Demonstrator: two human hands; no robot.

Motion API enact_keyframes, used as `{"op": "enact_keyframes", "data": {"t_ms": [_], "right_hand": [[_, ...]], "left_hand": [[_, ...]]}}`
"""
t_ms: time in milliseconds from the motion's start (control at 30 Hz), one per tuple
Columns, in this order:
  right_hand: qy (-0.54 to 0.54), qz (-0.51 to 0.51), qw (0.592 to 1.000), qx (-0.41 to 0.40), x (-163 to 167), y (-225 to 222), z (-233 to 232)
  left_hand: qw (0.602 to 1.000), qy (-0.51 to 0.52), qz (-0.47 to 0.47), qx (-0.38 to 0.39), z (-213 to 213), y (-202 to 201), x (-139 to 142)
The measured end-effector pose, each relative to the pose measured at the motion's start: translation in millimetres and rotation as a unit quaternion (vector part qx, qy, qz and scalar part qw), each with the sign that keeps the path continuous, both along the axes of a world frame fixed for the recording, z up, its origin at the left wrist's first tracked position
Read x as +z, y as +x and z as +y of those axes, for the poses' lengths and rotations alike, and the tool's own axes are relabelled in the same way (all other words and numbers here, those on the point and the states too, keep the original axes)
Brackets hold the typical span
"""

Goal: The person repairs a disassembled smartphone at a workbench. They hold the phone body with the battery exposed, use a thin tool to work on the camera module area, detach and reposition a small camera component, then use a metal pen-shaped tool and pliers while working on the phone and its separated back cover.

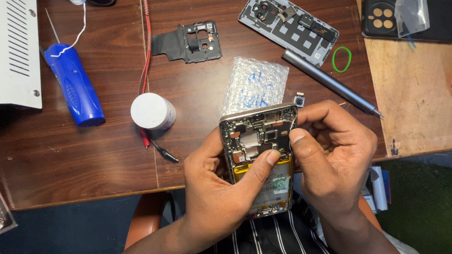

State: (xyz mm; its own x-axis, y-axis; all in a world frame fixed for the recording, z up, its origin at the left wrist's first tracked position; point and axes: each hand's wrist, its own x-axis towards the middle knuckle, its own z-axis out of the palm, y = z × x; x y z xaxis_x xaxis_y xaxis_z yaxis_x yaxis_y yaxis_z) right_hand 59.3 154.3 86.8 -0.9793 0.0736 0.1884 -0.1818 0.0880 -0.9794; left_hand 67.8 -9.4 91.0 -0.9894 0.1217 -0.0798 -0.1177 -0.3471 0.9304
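Nearest the camera, above the lap and at the table's front edge, both hands cradle an opened phone. The left hand wraps its left side, fingers curled behind, thumb pressing the circuit board just above the battery. The right hand clamps the right edge, thumb tip bearing on the board's right side.

The phone looks light and stiff, but its bared insides seem fragile; the metal frame edges are the safe hold, not the board or the soft battery. Its back is off: grey frame, dark board with silver shields above, yellow-taped battery below.

Beyond it lie a bubble-wrap bag, a small camera part, a white round tub, a grey pen-shaped screwdriver and a blue tool. Farthest are a black inner plate and the phone's back cover.
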Motion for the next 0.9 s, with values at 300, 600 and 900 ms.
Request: {"op": "enact_keyframes", "data": {"t_ms": [300,600,900], "right_hand": [[-0.001,-0.033,0.999,0.009,1,-2,9],[-0.005,-0.043,0.999,0.020,-1,-1,14],[-0.041,-0.049,0.997,0.034,-6,1,16]], "left_hand": [[0.999,-0.033,0.019,-0.008,-3,-2,-1],[1.000,-0.012,0.004,-0.019,-4,-2,-2],[0.998,-0.042,0.000,-0.039,-8,-2,0]]}}
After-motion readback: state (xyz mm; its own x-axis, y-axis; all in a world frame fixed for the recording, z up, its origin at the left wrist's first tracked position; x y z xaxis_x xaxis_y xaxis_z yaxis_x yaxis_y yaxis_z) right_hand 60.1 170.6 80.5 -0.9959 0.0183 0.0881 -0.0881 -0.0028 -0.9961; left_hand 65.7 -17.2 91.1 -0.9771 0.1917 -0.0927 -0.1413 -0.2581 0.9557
